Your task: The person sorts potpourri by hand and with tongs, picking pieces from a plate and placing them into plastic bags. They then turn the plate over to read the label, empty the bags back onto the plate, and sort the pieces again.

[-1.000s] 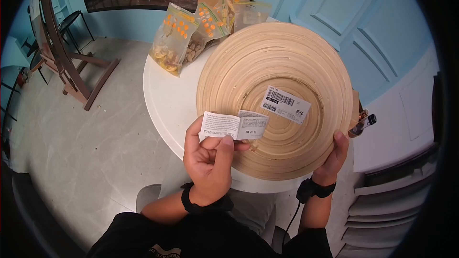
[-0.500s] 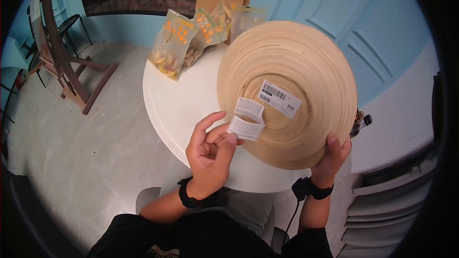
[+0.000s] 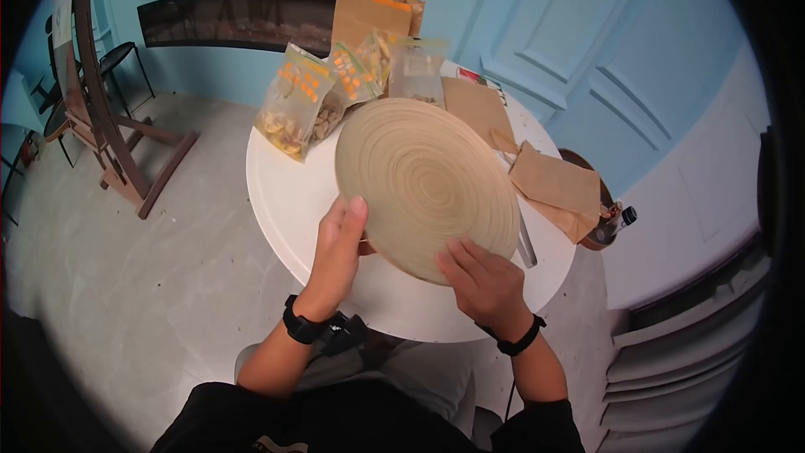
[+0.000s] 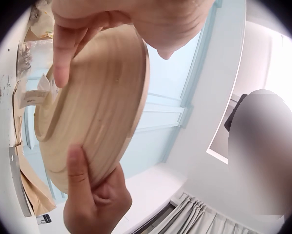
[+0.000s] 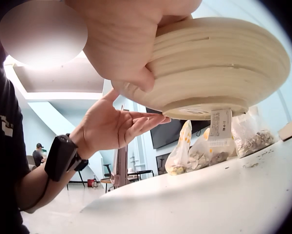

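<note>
Both hands hold a shallow, ring-grained wooden dish (image 3: 432, 189), its inner face turned up, over the white round table (image 3: 285, 210). My left hand (image 3: 331, 247) has its thumb over the left rim; in the right wrist view its fingers stretch beneath, at the foot ring. At the near right rim, my right hand (image 3: 488, 285) lays its fingers on the upper face. The left wrist view shows the right thumb against the underside. A folded paper tag (image 5: 220, 127) hangs from under the dish, hidden in the head view.
Zip bags of dried pieces (image 3: 293, 105) stand at the table's far left, before a brown paper bag (image 3: 369, 17). Brown paper packets (image 3: 553, 184) lie right of the dish, near a metal strip-like tool (image 3: 526, 243). Past the right edge is a dark-capped bottle (image 3: 625, 218).
The dish has turned over, from labelled underside to inner face. My left hand has let go of the paper tag and taken the left rim; my right hand has shifted its hold leftward.
</note>
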A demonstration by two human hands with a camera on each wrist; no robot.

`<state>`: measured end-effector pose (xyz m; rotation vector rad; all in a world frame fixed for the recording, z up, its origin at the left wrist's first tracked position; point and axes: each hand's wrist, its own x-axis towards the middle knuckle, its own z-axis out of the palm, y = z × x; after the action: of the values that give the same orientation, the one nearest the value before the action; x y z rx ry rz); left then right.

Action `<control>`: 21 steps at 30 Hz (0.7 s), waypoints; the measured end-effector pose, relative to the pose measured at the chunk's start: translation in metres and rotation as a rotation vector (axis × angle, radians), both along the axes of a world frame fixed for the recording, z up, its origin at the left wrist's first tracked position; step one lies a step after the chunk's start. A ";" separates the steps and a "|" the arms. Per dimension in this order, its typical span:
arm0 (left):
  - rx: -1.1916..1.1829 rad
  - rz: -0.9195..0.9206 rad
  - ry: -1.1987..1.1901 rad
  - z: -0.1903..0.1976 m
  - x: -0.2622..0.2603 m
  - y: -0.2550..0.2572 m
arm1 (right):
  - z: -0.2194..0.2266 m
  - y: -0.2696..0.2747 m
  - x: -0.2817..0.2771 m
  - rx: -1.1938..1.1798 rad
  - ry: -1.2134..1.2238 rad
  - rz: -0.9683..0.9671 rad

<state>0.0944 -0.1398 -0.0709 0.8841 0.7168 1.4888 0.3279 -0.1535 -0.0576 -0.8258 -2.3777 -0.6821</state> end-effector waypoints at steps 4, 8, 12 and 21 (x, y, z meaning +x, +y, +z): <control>-0.206 -0.048 0.024 -0.011 -0.006 0.008 | -0.010 -0.001 0.001 0.029 -0.118 -0.014; -0.282 -0.094 -0.071 -0.033 -0.016 0.020 | -0.023 0.002 0.005 -0.108 -0.078 0.069; -0.301 -0.127 -0.147 -0.050 -0.027 0.027 | -0.012 0.017 0.017 -0.154 0.094 0.000; -0.272 -0.217 -0.193 -0.046 -0.036 0.028 | -0.024 0.062 0.061 -1.500 1.587 0.037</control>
<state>0.0582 -0.1117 -0.1167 0.5825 0.6406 1.2290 0.3888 -0.0918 -0.0819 -1.0875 -0.9489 1.4974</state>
